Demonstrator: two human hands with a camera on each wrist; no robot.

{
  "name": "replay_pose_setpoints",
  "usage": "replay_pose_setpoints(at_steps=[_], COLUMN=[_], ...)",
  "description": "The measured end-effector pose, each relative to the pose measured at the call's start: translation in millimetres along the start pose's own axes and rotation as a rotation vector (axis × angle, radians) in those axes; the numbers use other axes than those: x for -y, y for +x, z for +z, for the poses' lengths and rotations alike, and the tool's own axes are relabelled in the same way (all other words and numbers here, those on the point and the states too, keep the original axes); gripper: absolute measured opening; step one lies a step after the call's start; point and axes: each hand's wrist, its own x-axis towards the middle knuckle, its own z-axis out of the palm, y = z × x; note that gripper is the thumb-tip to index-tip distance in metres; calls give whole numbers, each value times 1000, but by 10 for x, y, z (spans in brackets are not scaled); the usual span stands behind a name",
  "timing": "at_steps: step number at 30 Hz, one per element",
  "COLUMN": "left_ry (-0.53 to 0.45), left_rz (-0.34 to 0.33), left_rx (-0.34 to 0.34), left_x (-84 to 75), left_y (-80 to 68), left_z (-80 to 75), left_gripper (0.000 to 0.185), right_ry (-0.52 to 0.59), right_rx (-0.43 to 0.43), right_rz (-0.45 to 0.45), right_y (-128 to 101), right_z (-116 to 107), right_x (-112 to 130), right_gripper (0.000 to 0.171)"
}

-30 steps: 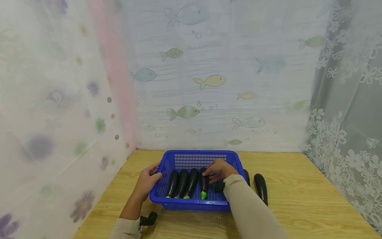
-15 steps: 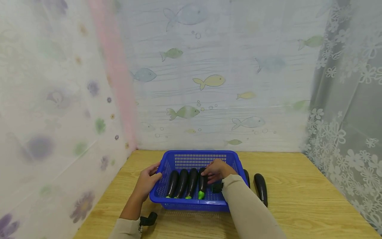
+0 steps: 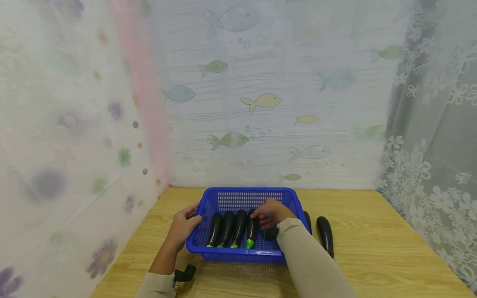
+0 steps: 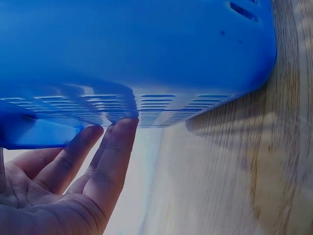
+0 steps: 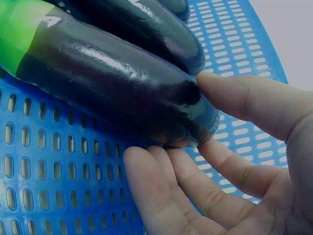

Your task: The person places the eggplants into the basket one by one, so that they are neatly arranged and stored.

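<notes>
A blue plastic basket [image 3: 238, 250] stands on the table, and several dark eggplants lie side by side in it, green ends toward me. My left hand [image 3: 182, 227] holds the basket's left rim, thumb over the edge; in the left wrist view its fingers [image 4: 115, 161] lie against the slotted outer wall. Inside the basket, my right hand [image 3: 273, 212] grips the rightmost eggplant [image 3: 252, 227] of the row by its far end. The right wrist view shows the thumb on one side of that eggplant [image 5: 112, 83] and the fingers on the other, its bright green cap pointing away.
Right of the basket another eggplant [image 3: 326, 236] lies on the wooden table [image 3: 372, 231], with one more [image 3: 307, 221] partly hidden behind the basket's rim. Sheets printed with fish and flowers hang behind and on the left; a lacy curtain [image 3: 439, 165] hangs right.
The eggplant in my right hand has shifted slightly left, closer to the others in the row, and the right hand moved with it. My left hand has stayed on the rim.
</notes>
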Motion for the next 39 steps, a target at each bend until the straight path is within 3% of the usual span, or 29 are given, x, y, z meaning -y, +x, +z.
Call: replay_pose_setpoints(at_steps=[17,24,30,39], left_ry=[-10,-14,-12,-13], left_rz=[-2,1,-1,9], left_rx=[2,-5,-12,-14], left_x=[-41,-55,-46,-54], left_y=[-36,-52,-34,-33], left_z=[-15,-18,5,10], left_gripper=[62,62,61,60], right_ry=[-33,-85,-176,-184], right_rx=[-32,-64,-46,6], right_rz=[-22,-41,-107,-193], right_y=[-39,46,-42,-215], right_z=[49,80,-2,-97], right_x=[62,87,181,354], right_gripper=[53,68,57,69])
